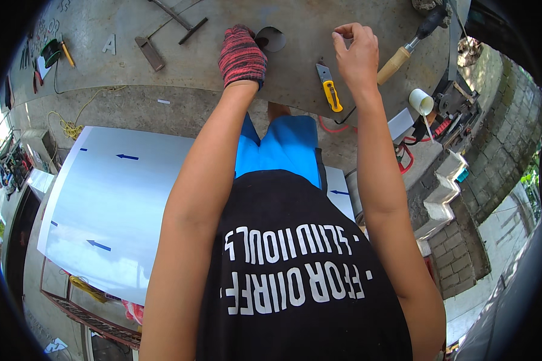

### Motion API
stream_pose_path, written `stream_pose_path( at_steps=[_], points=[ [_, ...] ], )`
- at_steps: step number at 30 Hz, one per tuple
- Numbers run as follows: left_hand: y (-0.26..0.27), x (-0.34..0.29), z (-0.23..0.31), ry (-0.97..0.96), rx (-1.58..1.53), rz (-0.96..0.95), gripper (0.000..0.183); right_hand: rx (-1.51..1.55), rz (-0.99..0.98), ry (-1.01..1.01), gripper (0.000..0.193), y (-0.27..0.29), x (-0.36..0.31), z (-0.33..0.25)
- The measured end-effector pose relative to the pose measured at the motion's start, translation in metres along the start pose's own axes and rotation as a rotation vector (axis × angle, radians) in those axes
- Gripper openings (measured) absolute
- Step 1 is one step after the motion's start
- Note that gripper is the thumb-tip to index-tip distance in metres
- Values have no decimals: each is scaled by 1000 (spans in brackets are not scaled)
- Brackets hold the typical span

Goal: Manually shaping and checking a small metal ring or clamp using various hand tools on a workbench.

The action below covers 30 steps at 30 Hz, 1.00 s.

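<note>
My left hand [242, 57], in a red-and-black striped knit glove, is closed at the far middle of the grey metal tabletop [301, 90]. A small grey curved piece [275, 40] sticks out on the right side of its fingers and seems held by them; the grip itself is mostly hidden by the glove. Bare and loosely curled, my right hand [358, 53] hovers over the table to the right, a gap between thumb and forefinger and nothing visible in it. Nearest to it lies a yellow utility knife [330, 90], its metal end pointing away from me.
Right of my right hand lies a wooden-handled tool [395, 65] with a dark head. A white cup [421, 101] holds a stick. At the far left are metal bars [180, 23], a small letter-shaped cutout [109, 44] and hand tools. A large white sheet [120, 204] with blue arrows lies behind me.
</note>
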<state>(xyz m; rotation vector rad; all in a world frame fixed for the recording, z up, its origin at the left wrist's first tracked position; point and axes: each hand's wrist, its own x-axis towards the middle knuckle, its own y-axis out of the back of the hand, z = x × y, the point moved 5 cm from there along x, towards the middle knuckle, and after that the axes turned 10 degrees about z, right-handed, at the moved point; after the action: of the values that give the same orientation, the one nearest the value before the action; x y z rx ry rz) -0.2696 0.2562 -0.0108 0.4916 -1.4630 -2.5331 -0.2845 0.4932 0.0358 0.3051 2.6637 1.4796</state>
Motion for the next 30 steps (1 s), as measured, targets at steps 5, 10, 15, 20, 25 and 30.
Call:
stream_pose_path(
  at_steps=[5, 10, 15, 20, 25, 30],
  points=[
    [0, 0, 0, 7, -2, 6, 25, 52, -1, 8, 13, -12, -3, -6],
    [4, -1, 3, 19, 20, -14, 27, 30, -53, 121, 22, -45, -41, -48],
    [3, -2, 5, 20, 12, -30, 29, -21, -73, 32, 19, -67, -44, -50],
    [5, -4, 5, 58, 5, -10, 29, -57, -81, 57, 16, -71, -38, -51],
    [3, -7, 7, 138, -20, -12, 29, -103, -118, 100, 14, -71, -24, -52],
    [-3, -15, 5, 192, -94, 66, 34, -109, -136, 158, 14, -69, -17, -52]
  ],
)
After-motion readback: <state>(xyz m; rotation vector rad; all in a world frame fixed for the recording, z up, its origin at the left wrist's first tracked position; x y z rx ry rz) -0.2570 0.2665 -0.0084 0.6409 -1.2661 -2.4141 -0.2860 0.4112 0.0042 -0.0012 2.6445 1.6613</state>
